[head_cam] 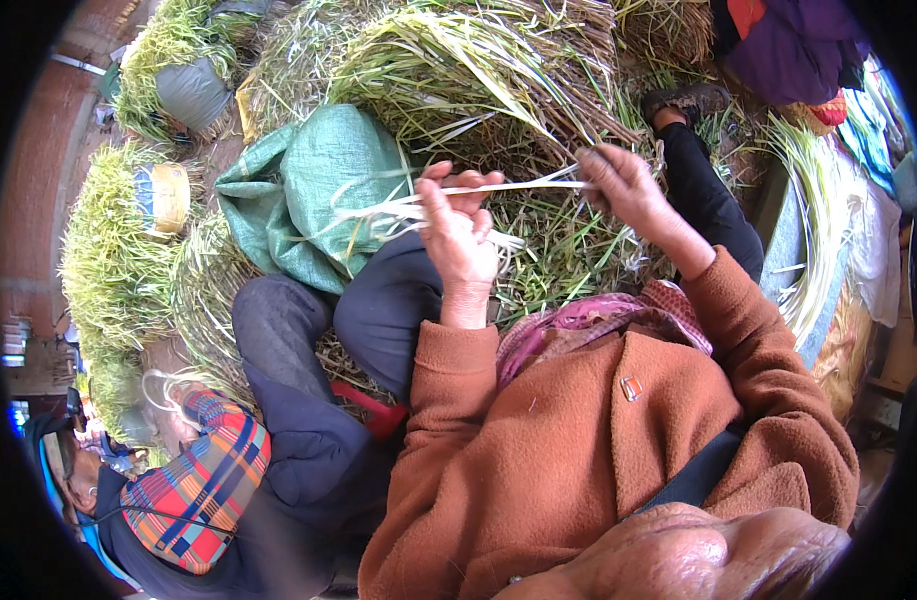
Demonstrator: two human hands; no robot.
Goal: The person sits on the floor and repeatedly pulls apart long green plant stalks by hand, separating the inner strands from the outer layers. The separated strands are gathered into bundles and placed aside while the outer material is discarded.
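My left hand (462,244) is palm up and holds a loose bunch of thin white plant strips (387,217), whose ends hang out on both sides of the palm. Between the thumb and fingers of my right hand (627,184) the far end of a few strips is pinched. These strips (518,185) stretch nearly straight from one hand to the other. Behind my right hand lies a large bundle of long green-leaved stalks (458,67). A green woven sack (346,172) sits just beyond my left hand. Under the hands, green clippings (578,247) cover the ground.
At left a person in a plaid sleeve (196,480) has a pale looped strand (155,390) at the hand. Bound green bundles (113,247) stand along that side. A dark trouser leg (710,195) with a shoe extends at upper right, near long pale strips (815,240) over a grey edge.
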